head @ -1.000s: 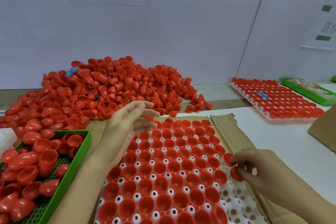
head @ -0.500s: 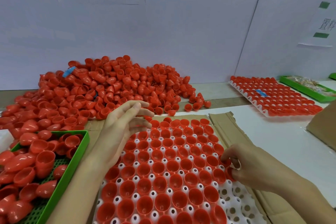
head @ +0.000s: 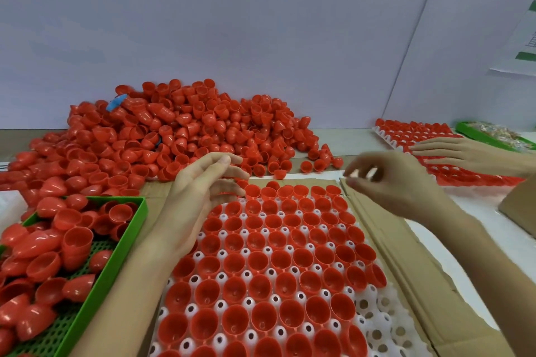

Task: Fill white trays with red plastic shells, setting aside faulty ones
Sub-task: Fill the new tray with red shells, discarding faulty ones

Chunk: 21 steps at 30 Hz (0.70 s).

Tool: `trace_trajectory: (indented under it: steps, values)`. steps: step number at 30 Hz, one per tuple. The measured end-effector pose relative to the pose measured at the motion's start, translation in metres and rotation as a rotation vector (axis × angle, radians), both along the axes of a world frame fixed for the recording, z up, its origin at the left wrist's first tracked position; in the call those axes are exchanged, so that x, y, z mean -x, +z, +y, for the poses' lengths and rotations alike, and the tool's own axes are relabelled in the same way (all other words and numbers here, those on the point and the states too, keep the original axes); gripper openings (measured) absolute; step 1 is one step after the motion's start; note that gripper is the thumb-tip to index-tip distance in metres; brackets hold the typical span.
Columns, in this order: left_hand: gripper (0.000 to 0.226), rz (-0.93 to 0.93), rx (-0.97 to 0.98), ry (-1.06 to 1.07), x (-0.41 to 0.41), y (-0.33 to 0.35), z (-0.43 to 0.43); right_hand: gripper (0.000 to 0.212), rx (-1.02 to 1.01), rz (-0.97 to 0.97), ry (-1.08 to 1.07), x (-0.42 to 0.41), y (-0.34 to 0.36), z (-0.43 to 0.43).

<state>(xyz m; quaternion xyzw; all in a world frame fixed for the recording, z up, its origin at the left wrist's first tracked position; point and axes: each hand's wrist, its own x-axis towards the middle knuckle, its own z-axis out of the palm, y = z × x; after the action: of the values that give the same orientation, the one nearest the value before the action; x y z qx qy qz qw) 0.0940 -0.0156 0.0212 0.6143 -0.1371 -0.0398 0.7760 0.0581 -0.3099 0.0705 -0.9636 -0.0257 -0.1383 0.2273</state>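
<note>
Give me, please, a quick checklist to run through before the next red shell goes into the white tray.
1. Free sockets in the white tray: ok, bare ones along its near right edge.
2. Left hand free: ok, fingers straight, holding nothing.
3. Right hand free: cannot tell, blurred with fingers curled.
4. Loose shell pile stocked: ok, plenty behind the tray.
5. Green basket has room: ok, mesh floor shows.
6. Other person's hand clear: ok, it lies over the far filled tray.

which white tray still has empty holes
The near tray, on the cardboard: bare white holes show along its right edge. The far tray at the right looks full wherever it is visible.
</note>
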Motion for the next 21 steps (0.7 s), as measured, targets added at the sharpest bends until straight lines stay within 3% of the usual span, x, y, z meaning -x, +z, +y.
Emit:
trace_trajectory:
  steps: [4, 8, 11, 17, 21]
  values:
    - [0.032, -0.007, -0.004, -0.001, 0.000, -0.001, -0.001, 0.020, 0.015, 0.082, -0.027, -0.092, -0.029, 0.002]
    - [0.030, -0.013, -0.017, -0.007, -0.001, -0.002, -0.001, 0.041, 0.220, 0.252, -0.006, -0.152, -0.060, 0.003]
    - [0.028, -0.019, -0.020, -0.009, -0.002, -0.002, 0.000, 0.038, 0.285, 0.324, -0.023, -0.171, -0.074, 0.010]
    - [0.025, -0.029, 0.003, -0.004, -0.001, -0.002, 0.002, 0.020, 0.299, 0.247, 0.023, -0.170, -0.074, 0.031]
    - [0.022, -0.013, -0.024, 0.012, -0.002, -0.003, 0.002, 0.020, 0.172, 0.017, 0.017, -0.148, -0.055, 0.048]
